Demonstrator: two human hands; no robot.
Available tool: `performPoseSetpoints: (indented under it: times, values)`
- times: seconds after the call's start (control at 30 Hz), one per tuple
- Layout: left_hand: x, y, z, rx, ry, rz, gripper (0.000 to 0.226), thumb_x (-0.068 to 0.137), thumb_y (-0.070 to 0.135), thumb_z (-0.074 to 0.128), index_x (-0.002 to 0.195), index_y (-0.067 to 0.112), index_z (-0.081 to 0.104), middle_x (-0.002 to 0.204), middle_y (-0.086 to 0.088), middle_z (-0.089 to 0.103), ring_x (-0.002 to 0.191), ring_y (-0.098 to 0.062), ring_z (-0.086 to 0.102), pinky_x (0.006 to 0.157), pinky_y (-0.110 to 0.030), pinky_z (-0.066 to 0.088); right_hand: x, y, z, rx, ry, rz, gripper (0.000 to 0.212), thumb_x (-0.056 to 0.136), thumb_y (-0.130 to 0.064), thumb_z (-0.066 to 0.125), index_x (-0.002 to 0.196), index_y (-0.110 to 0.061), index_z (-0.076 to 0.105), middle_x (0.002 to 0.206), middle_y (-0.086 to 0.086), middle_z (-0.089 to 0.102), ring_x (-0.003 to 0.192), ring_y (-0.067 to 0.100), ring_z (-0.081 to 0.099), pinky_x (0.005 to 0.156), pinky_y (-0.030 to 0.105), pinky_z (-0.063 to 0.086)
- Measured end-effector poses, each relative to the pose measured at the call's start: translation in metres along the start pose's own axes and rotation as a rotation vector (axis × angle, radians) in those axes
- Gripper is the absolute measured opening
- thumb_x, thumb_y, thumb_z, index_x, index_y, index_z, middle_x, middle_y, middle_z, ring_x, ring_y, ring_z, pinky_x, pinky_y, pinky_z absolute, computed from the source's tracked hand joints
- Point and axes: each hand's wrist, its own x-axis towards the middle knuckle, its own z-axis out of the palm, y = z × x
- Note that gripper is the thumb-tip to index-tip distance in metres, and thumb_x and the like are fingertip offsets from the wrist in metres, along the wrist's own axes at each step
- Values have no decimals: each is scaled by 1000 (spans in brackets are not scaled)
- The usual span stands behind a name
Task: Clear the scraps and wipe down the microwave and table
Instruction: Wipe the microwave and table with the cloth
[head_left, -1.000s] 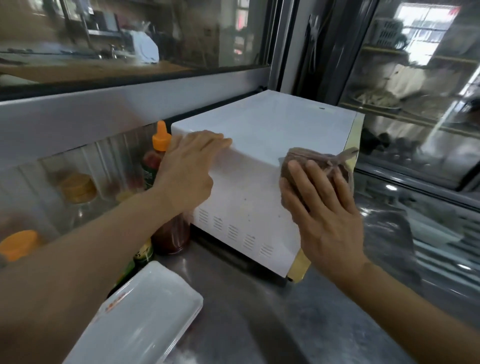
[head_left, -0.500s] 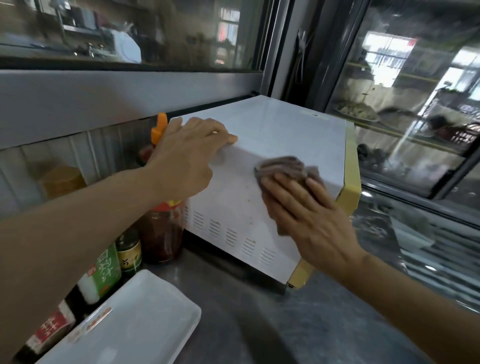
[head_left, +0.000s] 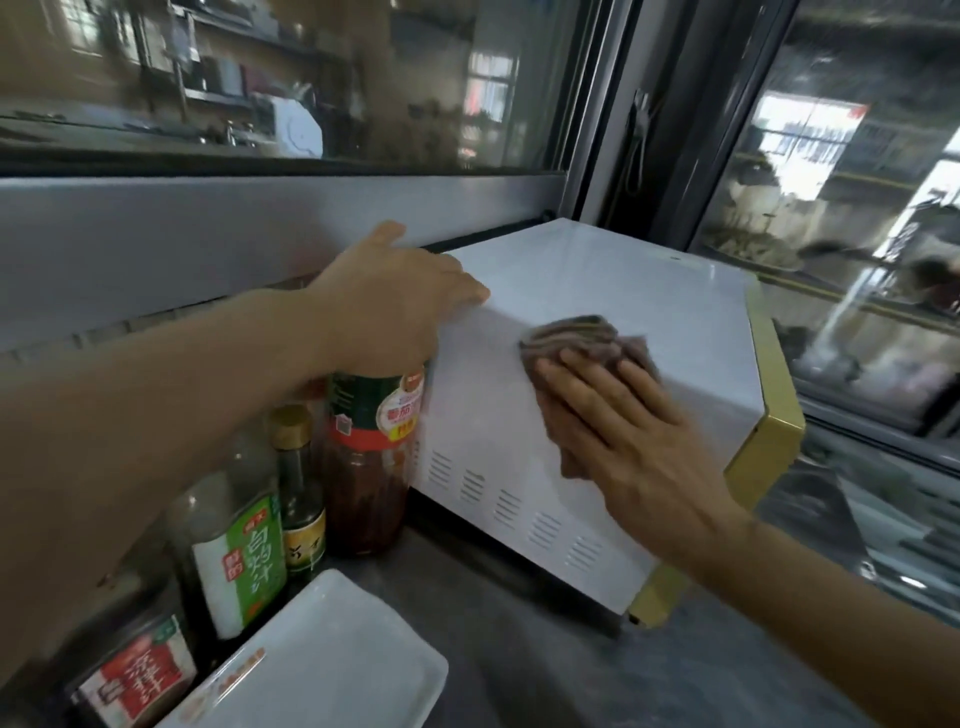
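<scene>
Microwave (head_left: 597, 312) sits at table's (head_left: 545, 670) back edge. Our right hand (head_left: 628, 436), fingers straight, presses brown rag (head_left: 582, 340) flat on its side panel; left hand (head_left: 395, 301) lies open on its top corner, likely bracing it.

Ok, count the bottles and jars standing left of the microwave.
4: a red sauce jar against the microwave, a slim dark bottle, a green-labelled bottle, a red-labelled one nearest. The left arm may hide others.

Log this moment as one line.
right hand presses cloth on microwave side | left hand braces top edge | wiping underway
</scene>
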Motion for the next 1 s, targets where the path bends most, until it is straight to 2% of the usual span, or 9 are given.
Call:
performPoseSetpoints:
  times: [0.1,0.27,0.37,0.43,0.5,0.63,0.77,0.9,1.0]
  values:
    - [4,-4,-4,-107,-11,-6,58,85,23,56,139,33,37,142,8,44,129,-13,40,111,-42,19,10,-10,6,-3,64,25,47,92,-19,37,135,-4,49,145,14,43,139,32,31,117,45,12]
    - [8,-10,-9,-251,-47,-23,59,81,17,62,135,33,44,140,7,46,126,-15,42,104,-38,31,-8,-36,18,-62,-175,-295,49,88,-21,30,123,-13,64,133,7,58,127,26,50,117,44,22]
    - [12,-17,-13,-283,-101,-39,57,81,22,65,133,34,46,140,5,44,125,-18,42,101,-37,38,12,-27,11,0,-68,-231,46,90,-20,37,130,-11,56,137,9,54,128,26,50,118,40,22]
    - [13,-23,-13,-272,-110,-40,59,79,30,68,134,33,45,137,4,44,123,-18,43,100,-37,40,40,-18,7,22,36,-121,54,85,-23,51,135,-5,46,140,14,49,130,28,46,116,43,22]
    - [14,-29,-9,-276,-122,-31,63,78,36,70,134,33,42,133,4,47,115,-16,46,93,-33,42,66,-15,5,11,73,-54,62,78,-24,57,135,-2,46,141,16,47,132,29,43,111,47,23]
    - [14,-38,-4,-304,-163,-3,78,70,38,77,137,34,38,132,6,45,101,-8,36,84,-27,36,61,-30,19,-17,24,-131,52,82,-22,55,131,-3,51,137,16,52,129,31,46,109,47,25]
    - [12,-39,-7,-267,-225,14,90,66,37,81,141,31,32,137,4,41,117,-16,42,87,-27,36,45,-35,21,-52,-56,-296,43,89,-22,40,123,-11,63,129,9,61,123,27,55,112,42,28]
    - [12,-38,-13,-322,-255,14,89,65,30,83,139,30,33,134,3,43,118,-18,43,90,-30,40,80,-19,11,-100,18,-192,55,77,-33,63,125,-8,61,134,11,56,128,28,50,114,42,25]
    - [13,-39,-11,-333,-223,5,89,64,33,83,138,31,34,133,4,44,112,-14,42,86,-28,39,88,-25,10,-106,46,-138,57,79,-30,63,130,-5,54,138,14,51,131,29,45,111,43,28]
